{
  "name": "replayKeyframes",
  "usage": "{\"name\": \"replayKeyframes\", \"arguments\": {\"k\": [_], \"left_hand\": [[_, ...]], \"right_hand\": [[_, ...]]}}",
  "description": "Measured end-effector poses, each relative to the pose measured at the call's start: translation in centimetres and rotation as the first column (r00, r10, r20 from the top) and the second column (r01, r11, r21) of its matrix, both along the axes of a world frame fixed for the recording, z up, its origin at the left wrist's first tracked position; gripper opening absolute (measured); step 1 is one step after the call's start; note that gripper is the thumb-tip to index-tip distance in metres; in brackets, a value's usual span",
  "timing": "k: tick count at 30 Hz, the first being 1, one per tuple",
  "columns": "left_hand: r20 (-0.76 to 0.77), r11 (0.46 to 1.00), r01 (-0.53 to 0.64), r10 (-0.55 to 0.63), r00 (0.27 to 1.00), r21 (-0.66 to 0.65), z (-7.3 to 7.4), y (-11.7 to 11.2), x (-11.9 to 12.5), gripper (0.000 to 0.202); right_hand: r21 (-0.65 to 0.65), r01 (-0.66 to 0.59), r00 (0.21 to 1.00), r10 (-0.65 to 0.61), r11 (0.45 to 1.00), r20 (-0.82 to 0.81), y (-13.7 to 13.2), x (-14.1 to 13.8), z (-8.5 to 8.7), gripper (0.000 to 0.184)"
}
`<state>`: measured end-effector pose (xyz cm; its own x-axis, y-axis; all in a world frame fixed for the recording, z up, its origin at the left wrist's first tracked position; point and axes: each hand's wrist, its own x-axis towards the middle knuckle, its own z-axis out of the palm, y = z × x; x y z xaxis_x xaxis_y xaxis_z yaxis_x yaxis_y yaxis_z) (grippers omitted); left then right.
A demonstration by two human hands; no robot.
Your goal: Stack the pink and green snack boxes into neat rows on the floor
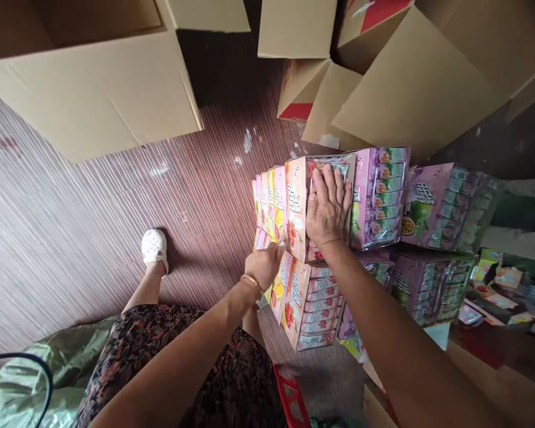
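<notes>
My right hand (327, 205) lies flat, fingers spread, on top of a pink shrink-wrapped pack of small cartons (301, 205) at the top of a stack. My left hand (264, 264), with a gold bangle on the wrist, is curled against the near side of the same stack, fingertips pinched at the pack's lower edge. What the left hand grips is hidden. Below sits another pink pack (310, 303). Purple packs (378, 196) stand beside it on the right.
Large open cardboard boxes stand at the back left (93, 89) and back right (410, 83). More purple packs (446, 205) are stacked at right. My foot in a white shoe (154, 246) rests on the striped floor. A green plastic bag (27, 380) lies at lower left.
</notes>
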<state>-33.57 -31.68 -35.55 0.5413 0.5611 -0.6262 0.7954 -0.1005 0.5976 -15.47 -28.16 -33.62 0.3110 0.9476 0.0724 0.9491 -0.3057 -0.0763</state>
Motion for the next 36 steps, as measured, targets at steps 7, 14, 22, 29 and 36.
{"name": "replayKeyframes", "arguments": {"k": [7, 14, 22, 29, 36], "left_hand": [[0.086, 0.961, -0.278, 0.277, 0.957, 0.0, -3.2, 10.4, 1.4, 0.058], [-0.023, 0.997, -0.015, 0.013, 1.0, -0.077, -5.4, 4.0, 2.1, 0.05], [0.052, 0.963, -0.268, 0.27, 0.962, -0.038, -8.8, 10.2, 1.0, 0.059], [-0.145, 0.979, 0.09, -0.117, 0.983, -0.181, -12.1, 3.6, 2.8, 0.049], [-0.064, 0.975, -0.224, 0.223, 0.973, -0.008, -14.6, 9.9, 1.4, 0.057]], "right_hand": [[0.034, -0.017, 1.0, 0.018, 0.999, -0.013, -0.1, 0.1, -0.4, 0.055], [0.068, -0.025, 1.0, 0.026, 0.997, -0.012, -0.6, 0.5, -0.5, 0.054], [0.112, -0.027, 0.999, 0.03, 0.993, -0.021, -0.5, 0.4, -0.6, 0.054], [0.069, -0.052, 0.998, 0.05, 0.996, 0.037, -0.5, 0.8, -0.9, 0.056], [0.145, -0.063, 0.997, 0.068, 0.987, -0.029, -0.6, 0.9, -0.9, 0.052]]}}
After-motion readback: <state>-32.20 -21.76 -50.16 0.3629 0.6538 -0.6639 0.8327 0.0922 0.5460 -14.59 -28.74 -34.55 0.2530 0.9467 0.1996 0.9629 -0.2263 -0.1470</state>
